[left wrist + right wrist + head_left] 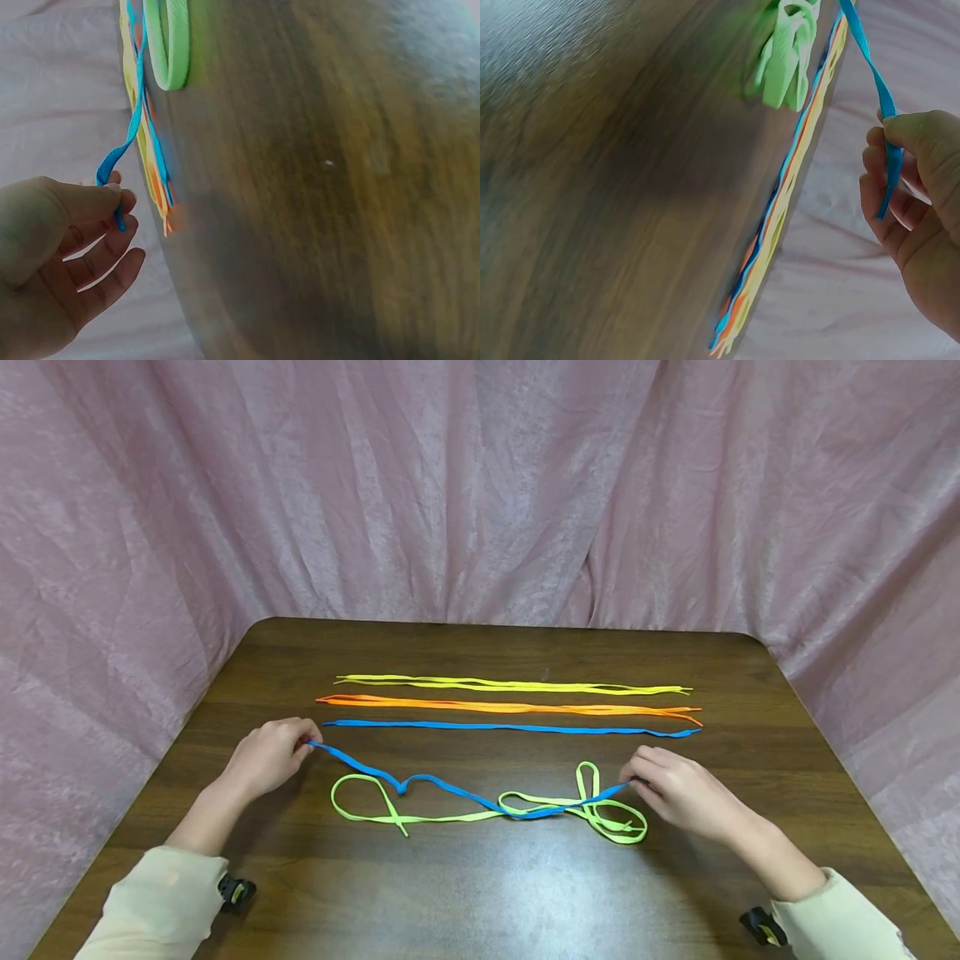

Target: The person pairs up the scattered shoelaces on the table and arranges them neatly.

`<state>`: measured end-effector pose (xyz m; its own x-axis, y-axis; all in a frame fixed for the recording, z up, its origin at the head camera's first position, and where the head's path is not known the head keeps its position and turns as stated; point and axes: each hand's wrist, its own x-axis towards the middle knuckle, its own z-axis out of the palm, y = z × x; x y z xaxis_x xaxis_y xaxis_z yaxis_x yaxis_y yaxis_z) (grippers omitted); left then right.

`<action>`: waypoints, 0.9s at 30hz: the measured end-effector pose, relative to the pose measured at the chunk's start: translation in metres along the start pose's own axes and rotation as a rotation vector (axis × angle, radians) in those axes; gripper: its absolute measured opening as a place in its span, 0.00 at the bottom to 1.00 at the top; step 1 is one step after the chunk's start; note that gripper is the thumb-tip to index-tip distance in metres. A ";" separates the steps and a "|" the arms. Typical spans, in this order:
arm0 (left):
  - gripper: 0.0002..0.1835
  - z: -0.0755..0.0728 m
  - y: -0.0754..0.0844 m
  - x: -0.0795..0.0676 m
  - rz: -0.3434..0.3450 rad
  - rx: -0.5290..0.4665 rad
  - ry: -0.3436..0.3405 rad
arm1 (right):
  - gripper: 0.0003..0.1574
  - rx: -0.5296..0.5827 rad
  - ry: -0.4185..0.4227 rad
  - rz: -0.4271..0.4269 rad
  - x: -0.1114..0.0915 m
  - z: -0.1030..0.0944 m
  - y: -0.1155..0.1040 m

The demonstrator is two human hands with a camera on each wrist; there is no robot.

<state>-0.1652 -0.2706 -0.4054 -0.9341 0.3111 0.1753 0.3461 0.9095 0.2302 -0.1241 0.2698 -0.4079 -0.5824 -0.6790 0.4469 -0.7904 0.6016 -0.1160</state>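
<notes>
My left hand pinches one end of a blue shoelace between thumb and fingertips, as the left wrist view shows. The other end is pinched by my right hand, with a short tail hanging below the thumb in the right wrist view. Between the hands the lace sags, with a small kink left of its middle. Under it a light green shoelace lies loosely looped on the table. Just beyond, a second blue shoelace is laid out nearly straight from left to right.
Behind the straight blue lace lie orange laces and, farther back, yellow laces, roughly parallel to it. All are on a brown wooden table with rounded far corners. A pink curtain hangs around its back and sides.
</notes>
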 end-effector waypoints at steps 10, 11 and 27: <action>0.07 -0.003 -0.014 -0.008 -0.066 -0.001 -0.022 | 0.15 -0.012 0.011 0.069 -0.014 -0.003 0.015; 0.07 -0.004 -0.015 -0.009 -0.075 -0.004 -0.026 | 0.14 -0.016 0.011 0.074 -0.016 -0.003 0.016; 0.06 -0.004 -0.032 -0.016 -0.125 -0.010 -0.075 | 0.17 -0.043 0.023 0.142 -0.032 -0.006 0.027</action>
<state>-0.1607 -0.3060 -0.4122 -0.9738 0.2153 0.0727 0.2269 0.9398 0.2556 -0.1255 0.3104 -0.4198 -0.6827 -0.5762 0.4493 -0.6911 0.7088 -0.1412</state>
